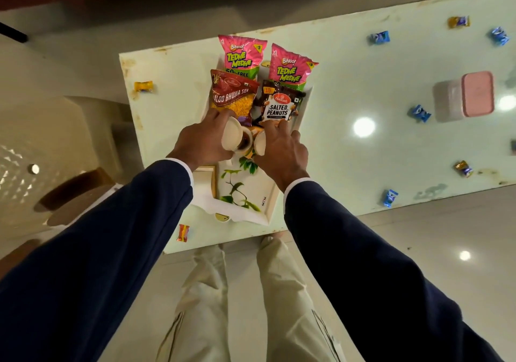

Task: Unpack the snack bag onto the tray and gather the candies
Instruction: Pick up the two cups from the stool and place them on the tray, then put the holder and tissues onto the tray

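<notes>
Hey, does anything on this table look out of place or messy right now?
Yes. Wrapped candies lie scattered loose across the table, such as a yellow candy near its left edge and a blue candy by the pink-lidded box. The snack packets sit neatly on the tray.

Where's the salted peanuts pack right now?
Head view: the peanuts pack lies on the tray, right of the bhujia pack, just beyond the right hand.

A pink-lidded box stands on the pale table at the right. A brown stool sits on the floor at left.
</notes>
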### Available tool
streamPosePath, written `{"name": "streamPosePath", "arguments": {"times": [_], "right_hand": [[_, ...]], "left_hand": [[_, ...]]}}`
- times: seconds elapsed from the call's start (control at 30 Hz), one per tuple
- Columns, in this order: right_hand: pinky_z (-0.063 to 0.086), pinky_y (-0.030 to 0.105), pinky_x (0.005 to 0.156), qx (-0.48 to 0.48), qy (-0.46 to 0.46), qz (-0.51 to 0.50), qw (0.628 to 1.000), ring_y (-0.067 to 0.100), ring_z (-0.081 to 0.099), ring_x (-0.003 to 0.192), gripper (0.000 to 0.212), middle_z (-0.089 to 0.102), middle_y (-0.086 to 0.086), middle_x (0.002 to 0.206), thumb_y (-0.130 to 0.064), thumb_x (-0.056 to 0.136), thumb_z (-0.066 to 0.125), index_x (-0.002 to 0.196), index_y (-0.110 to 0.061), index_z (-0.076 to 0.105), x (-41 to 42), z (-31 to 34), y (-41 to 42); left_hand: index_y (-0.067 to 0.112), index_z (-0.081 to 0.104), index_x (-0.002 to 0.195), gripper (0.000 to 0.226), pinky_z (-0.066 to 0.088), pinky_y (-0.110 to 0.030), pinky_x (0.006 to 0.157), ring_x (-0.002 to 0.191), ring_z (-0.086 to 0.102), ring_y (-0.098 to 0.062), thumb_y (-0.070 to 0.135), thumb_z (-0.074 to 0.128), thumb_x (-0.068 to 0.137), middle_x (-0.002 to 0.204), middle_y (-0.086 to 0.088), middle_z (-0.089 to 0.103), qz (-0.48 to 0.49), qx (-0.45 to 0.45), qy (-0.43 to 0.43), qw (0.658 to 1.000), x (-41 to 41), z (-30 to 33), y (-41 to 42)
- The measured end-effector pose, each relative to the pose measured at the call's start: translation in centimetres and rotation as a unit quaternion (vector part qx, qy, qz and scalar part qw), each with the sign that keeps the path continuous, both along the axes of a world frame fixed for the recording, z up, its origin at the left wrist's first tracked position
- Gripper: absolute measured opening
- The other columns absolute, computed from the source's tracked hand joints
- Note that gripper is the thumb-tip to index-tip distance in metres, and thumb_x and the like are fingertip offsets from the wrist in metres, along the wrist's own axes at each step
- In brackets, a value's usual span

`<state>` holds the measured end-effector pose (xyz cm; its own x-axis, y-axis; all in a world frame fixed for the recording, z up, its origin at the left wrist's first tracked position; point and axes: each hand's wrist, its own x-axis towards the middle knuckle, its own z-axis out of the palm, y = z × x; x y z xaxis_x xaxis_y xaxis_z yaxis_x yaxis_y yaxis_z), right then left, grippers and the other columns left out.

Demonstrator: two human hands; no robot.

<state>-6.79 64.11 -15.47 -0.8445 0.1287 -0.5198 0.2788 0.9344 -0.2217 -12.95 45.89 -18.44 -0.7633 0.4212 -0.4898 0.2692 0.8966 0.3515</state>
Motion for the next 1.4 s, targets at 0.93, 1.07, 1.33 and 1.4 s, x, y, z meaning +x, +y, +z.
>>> {"name": "streamPosePath", "arguments": {"times": [0.93,1.07,1.33,1.4], "right_hand": [[0.043,0.01,0.069,-0.337,-0.149,0.014,0.929,0.012,0.06,0.088,0.011,0.065,-0.008,0.094,-0.012,0.092,0.059,0.101,-0.018,0.063,3.2,-0.2,-28.0],[0.051,0.022,0.079,-0.306,-0.203,0.026,0.93,0.018,0.064,0.093,0.011,0.064,-0.007,0.094,-0.017,0.09,0.06,0.101,-0.019,0.063,4.6,-1.5,-30.4],[0.054,0.038,0.082,-0.258,-0.228,0.0,0.939,0.028,0.065,0.099,0.017,0.066,-0.003,0.098,-0.02,0.093,0.058,0.109,-0.016,0.061,4.8,-1.6,-32.1],[0.049,0.03,0.076,-0.254,-0.169,-0.025,0.952,0.022,0.062,0.099,0.02,0.06,-0.008,0.098,-0.021,0.091,0.064,0.109,-0.018,0.057,4.5,-1.6,-32.6]], "left_hand": [[0.03,0.034,0.149,0.089,0.032,-0.055,0.107,0.141,0.037,-0.029,0.035,0.08,0.074,0.157,-0.001,0.036,0.411,-0.036,0.072,0.908,17.0,4.2,-30.1],[0.033,0.034,0.15,0.081,0.032,-0.057,0.109,0.135,0.046,-0.028,0.041,0.077,0.082,0.147,0.0,0.05,0.395,-0.022,0.019,0.918,15.2,2.3,-32.9],[0.023,0.059,0.121,0.039,0.056,-0.038,0.088,0.1,0.068,-0.012,0.041,0.073,0.089,0.11,0.009,0.07,0.535,0.251,0.022,0.806,14.5,2.6,-36.2],[0.026,0.059,0.118,0.034,0.057,-0.03,0.083,0.1,0.07,-0.006,0.041,0.073,0.091,0.108,0.012,0.072,0.605,0.344,0.011,0.718,16.4,3.1,-37.2]]}}
